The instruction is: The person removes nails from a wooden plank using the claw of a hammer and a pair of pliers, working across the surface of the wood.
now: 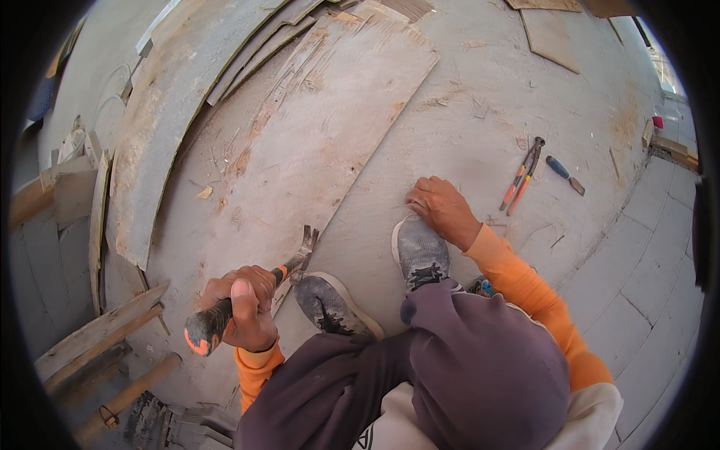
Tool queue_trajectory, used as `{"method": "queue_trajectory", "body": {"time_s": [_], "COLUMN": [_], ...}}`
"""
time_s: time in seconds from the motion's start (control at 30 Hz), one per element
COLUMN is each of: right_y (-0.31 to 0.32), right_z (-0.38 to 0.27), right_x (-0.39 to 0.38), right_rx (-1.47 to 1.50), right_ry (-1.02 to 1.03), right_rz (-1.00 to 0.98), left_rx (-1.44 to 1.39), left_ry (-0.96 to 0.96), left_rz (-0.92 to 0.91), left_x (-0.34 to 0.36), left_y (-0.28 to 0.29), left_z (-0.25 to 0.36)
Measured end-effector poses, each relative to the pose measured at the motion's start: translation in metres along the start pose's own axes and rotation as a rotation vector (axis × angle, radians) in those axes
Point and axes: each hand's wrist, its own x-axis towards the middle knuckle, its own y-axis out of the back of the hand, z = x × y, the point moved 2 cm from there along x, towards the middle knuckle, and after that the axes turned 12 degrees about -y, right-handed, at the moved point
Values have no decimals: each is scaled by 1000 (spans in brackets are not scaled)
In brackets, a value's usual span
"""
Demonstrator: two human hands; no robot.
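A claw hammer (208,325) with a black and orange handle is gripped in my left hand (247,304). Its claw end reaches up beside the edge of a large worn plywood sheet (315,120) on the floor. My right hand (444,208) is low over the floor at the toe of my right shoe (424,251), fingers curled and pressed together. Whatever those fingers pinch, if anything, is hidden or too small to name. My left shoe (330,304) is close to the hammer head.
Pincers (525,176) with orange handles lie to the right, next to a blue-handled scraper (564,174). More boards (187,90) are stacked at the left, with timber pieces (101,334) at the lower left. Another board (551,41) lies at the far right. Wood splinters are scattered about.
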Motion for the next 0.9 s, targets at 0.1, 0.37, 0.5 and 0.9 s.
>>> {"method": "queue_trajectory", "body": {"time_s": [0.1, 0.37, 0.5, 0.9], "right_y": [-13, 5, 36, 50], "right_z": [2, 8, 54, -6], "right_x": [16, 8, -44, -11], "right_rx": [-198, -263, -548, -267], "right_ry": [37, 46, -168, -207], "right_rz": [-148, -127, -133, 45], "left_rx": [31, 315, 251, -213], "left_ry": [46, 81, 81, -171], "left_rz": [13, -258, -160, -91], "left_x": [6, 11, 23, -13], "left_y": [-8, -26, -46, 19], "left_z": [-4, -55, -54, -28]}}
